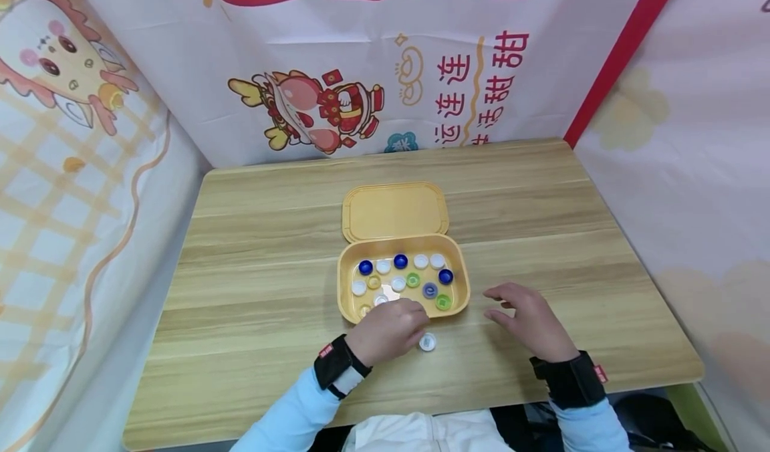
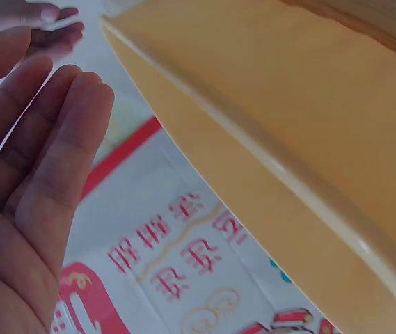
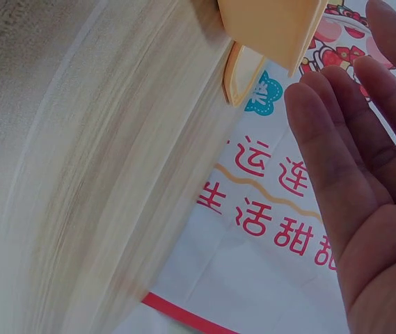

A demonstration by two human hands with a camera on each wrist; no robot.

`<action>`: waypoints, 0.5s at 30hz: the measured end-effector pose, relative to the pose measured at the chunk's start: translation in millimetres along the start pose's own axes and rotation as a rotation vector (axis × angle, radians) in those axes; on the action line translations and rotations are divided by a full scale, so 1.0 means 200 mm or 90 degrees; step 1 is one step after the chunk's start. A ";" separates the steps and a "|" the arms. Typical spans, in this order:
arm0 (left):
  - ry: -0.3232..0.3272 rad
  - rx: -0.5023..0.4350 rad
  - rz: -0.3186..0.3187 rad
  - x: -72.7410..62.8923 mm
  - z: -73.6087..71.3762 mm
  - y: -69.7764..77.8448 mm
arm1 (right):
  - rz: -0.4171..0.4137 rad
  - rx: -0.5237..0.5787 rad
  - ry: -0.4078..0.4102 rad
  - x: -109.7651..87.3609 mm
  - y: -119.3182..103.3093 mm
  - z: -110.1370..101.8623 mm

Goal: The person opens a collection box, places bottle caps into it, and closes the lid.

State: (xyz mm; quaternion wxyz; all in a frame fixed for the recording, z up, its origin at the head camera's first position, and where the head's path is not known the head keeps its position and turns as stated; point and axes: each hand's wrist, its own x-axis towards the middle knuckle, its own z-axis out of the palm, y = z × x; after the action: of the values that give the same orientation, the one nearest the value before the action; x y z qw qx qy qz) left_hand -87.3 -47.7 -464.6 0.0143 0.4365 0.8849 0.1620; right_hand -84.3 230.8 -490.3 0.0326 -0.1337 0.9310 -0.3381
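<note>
A yellow plastic box [image 1: 343,278] on the table holds several bottle caps, among them a dark blue cap [image 1: 400,261], a green cap [image 1: 443,302] and a white cap [image 1: 421,261]. My left hand [image 1: 388,331] is over the box's front edge and hides part of it. In the left wrist view, the left hand's fingers [image 2: 65,153] are loosely bent with nothing between them. A loose white cap [image 1: 427,342] lies on the table beside that hand. To the right of the box, my right hand [image 1: 532,321] hovers, fingers relaxed and nothing held.
The yellow lid [image 1: 395,211] lies flat behind the box. The wooden table [image 1: 265,291] stands against a printed cloth [image 1: 192,57] at the back, with more cloth on both sides.
</note>
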 end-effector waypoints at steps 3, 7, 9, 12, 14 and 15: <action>-0.028 0.016 0.039 0.04 0.03 0.04 | -0.001 0.006 -0.002 0.00 0.01 0.00; -0.059 0.042 0.095 0.07 0.11 0.07 | -0.001 0.012 0.002 -0.01 0.01 0.00; -0.067 0.069 0.121 0.08 0.14 0.08 | 0.000 0.013 0.003 -0.01 0.01 0.00; -0.078 0.108 0.139 0.08 0.20 0.09 | 0.002 0.015 0.002 -0.01 0.02 0.00; -0.088 0.120 0.138 0.08 0.23 0.09 | 0.005 0.013 0.002 -0.02 0.02 0.01; -0.093 0.122 0.135 0.08 0.25 0.09 | 0.007 0.012 0.002 -0.02 0.02 0.01</action>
State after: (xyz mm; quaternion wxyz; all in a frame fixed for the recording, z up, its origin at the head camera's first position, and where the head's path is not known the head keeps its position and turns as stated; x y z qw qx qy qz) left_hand -75.1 -10.6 -503.5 0.0192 0.5376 0.8418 0.0451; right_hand -81.7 233.5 -494.5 0.0340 -0.1275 0.9284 -0.3473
